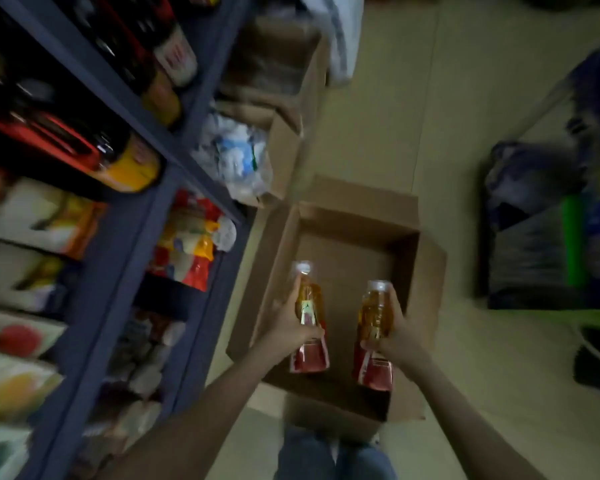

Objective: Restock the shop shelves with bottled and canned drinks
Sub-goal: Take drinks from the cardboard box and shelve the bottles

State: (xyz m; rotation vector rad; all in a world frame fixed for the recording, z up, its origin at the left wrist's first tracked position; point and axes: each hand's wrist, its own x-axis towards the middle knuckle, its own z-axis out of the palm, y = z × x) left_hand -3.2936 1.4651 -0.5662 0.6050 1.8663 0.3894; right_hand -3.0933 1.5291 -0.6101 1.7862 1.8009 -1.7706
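Note:
I hold two amber drink bottles with red labels and clear caps above an open cardboard box [406, 271] on the floor. My left hand [286, 323] grips the left bottle [311, 299] round its middle. My right hand [397, 332] grips the right bottle [374, 313] the same way. Both bottles point away from me, caps toward the far side of the box. The box floor beneath them looks bare. Dark blue shop shelves [125, 216] run along the left, filled with bottles and packets.
A second carton [284, 143] with crumpled clear plastic [236, 157] stands beyond the box, and another brown carton [281, 60] behind it. Dark bags and a green item [574, 237] lie at the right. Pale floor [430, 116] stretches between. My jeans [333, 455] show at the bottom.

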